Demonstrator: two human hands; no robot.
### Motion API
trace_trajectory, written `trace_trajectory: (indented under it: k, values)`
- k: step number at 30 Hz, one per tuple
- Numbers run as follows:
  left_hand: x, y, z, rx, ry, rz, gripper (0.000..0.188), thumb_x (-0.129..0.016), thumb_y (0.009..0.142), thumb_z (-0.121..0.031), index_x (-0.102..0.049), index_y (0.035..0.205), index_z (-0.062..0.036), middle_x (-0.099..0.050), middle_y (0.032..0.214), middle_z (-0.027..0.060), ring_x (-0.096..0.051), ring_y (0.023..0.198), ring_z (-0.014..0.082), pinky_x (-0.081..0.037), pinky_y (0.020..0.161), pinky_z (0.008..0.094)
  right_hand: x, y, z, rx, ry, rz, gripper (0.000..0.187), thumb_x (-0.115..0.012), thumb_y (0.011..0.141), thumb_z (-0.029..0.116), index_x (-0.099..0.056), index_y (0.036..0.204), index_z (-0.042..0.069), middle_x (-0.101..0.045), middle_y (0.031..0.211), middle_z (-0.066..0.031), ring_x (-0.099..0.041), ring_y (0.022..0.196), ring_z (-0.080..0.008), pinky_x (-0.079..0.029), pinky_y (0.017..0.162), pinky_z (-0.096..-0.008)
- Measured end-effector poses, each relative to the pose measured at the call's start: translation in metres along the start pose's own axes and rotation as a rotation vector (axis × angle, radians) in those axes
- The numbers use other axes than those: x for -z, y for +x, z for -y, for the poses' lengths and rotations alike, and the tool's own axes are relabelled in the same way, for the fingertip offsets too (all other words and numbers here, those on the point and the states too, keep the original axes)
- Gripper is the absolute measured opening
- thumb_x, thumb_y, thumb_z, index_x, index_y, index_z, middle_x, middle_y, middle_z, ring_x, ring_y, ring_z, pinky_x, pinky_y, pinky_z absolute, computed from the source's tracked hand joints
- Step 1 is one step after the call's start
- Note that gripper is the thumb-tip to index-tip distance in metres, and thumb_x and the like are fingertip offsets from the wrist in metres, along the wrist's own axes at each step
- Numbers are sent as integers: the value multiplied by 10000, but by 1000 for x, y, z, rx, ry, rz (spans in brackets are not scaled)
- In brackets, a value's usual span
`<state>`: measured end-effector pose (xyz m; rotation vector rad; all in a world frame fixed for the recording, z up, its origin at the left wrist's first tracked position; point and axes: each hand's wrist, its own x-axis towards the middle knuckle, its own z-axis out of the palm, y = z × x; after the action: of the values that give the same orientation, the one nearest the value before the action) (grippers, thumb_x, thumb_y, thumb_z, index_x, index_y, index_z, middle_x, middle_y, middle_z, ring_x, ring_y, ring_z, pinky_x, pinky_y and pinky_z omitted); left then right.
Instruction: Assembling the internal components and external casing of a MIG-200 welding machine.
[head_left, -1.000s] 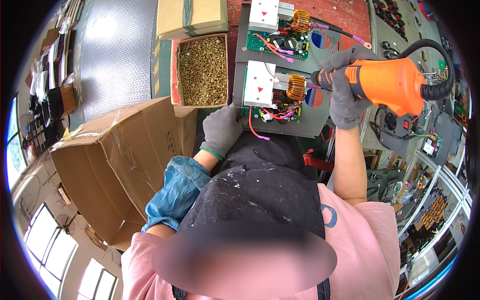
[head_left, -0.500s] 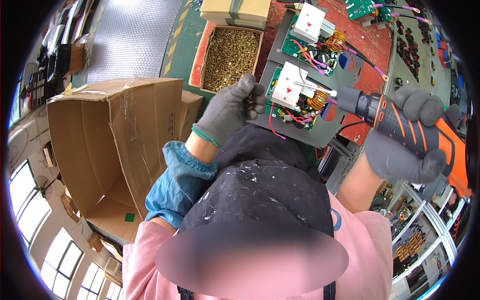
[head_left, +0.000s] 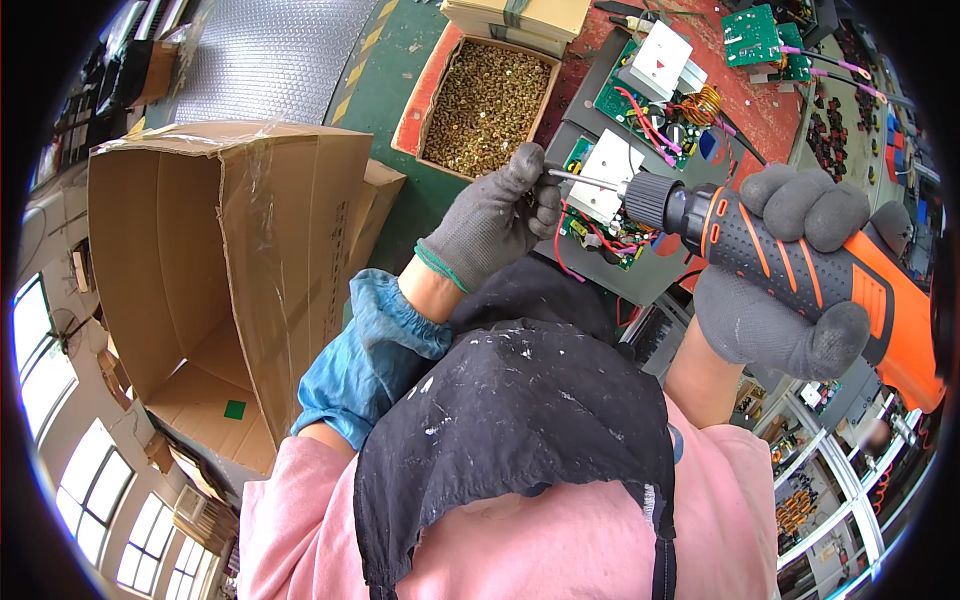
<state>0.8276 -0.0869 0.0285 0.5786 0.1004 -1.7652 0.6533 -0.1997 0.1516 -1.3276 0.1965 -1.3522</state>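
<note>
My right hand [head_left: 765, 315], in a grey glove, is wrapped round an orange and black power screwdriver [head_left: 885, 305]. Its long thin bit [head_left: 590, 181] points left, and the tip meets the fingers of my left hand [head_left: 497, 215]. That gloved left hand is closed in a pinch; whatever it grips is too small or hidden to name. Under the bit lies a circuit board with a white plate [head_left: 612, 158], a copper coil and red wires, on a grey metal panel [head_left: 628, 280]. Another such board [head_left: 662, 62] sits beyond it.
Small brass-coloured screws [head_left: 485, 105] fill an open carton beyond my left hand, with a stack of flat cardboard [head_left: 530, 20] behind it. A large open cardboard box [head_left: 290, 250] stands at left. More green boards [head_left: 750, 38] with cables lie at the far right.
The power screwdriver has moved left, bringing its bit tip from over the white plate to my left fingers. The whole view has shifted slightly.
</note>
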Motion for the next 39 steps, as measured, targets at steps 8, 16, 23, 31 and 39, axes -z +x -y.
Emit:
trace_trajectory:
  k: [8,16,23,31,39]
  values:
    - [-1,2,-2,36,140,-170,349,-677,896,-453,-608,913,-111,-586,758,-7,-508,638,95,-427,597,228,-7,0,-10,-32,-21,9,723,-627,811,469,-409,1388,93,-498,913,-46,-525,765,-194,-502,730,-416]
    - [7,9,-4,188,330,-405,621,-552,917,-622,-636,1005,-13,-556,764,-13,-502,635,73,-434,574,210,-11,9,-41,-85,-93,-41,628,-630,834,290,-412,1377,62,-555,895,-92,-579,750,-236,-527,715,-459]
    - [33,6,-7,172,201,-386,500,-469,1023,-441,-581,1148,31,-576,841,37,-559,716,127,-476,657,243,-6,12,-83,-44,-231,-65,608,-739,812,119,-432,1326,17,-651,828,-135,-650,703,-212,-565,691,-360]
    - [43,5,-6,149,172,-363,335,-442,1036,-231,-567,1187,41,-606,952,78,-599,855,168,-503,738,268,-5,6,-98,-127,-330,-76,622,-735,797,53,-419,1331,11,-661,849,-112,-641,714,-161,-548,656,-292]
    - [47,5,-7,81,153,-324,315,-409,1021,-85,-520,1259,89,-629,1069,149,-638,902,202,-558,795,295,-6,1,-102,-142,-437,-55,563,-727,803,139,-440,1274,26,-659,849,-109,-668,728,-213,-571,779,-392]
